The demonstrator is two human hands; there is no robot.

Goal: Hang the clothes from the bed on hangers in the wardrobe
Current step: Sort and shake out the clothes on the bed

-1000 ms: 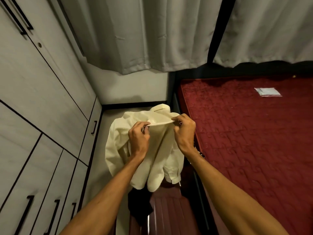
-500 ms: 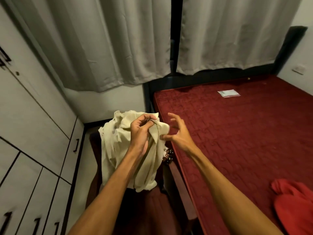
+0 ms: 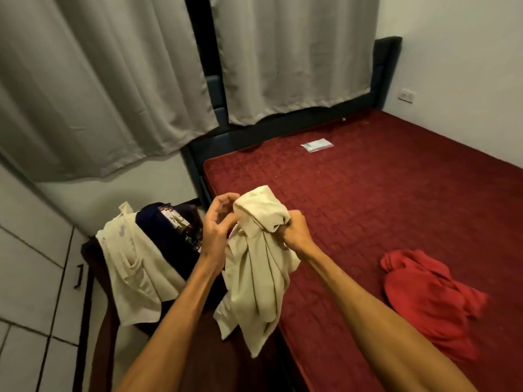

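Note:
A cream shirt [image 3: 259, 267] hangs bunched in front of me, over the left edge of the bed. My right hand [image 3: 294, 232] grips its top fold from the right. My left hand [image 3: 218, 226] is at the shirt's upper left with fingers curled against the cloth; whether it holds the cloth is unclear. A red garment [image 3: 427, 295] lies crumpled on the dark red bed [image 3: 382, 199] to the right. A second cream garment [image 3: 133, 267] and a dark floral garment [image 3: 172, 236] are draped over a dark bench [image 3: 93, 278] left of the bed.
Grey wardrobe doors [image 3: 31, 278] with a black handle [image 3: 79, 275] line the left side. Grey curtains [image 3: 113, 80] hang behind. A small clear packet [image 3: 317, 144] lies near the head of the bed. A wall socket [image 3: 406, 95] is at the right.
The view has swung right and down toward the bed. My right hand, open half a second ago, now grips the cream shirt again. The shirt has moved over the bed's edge.

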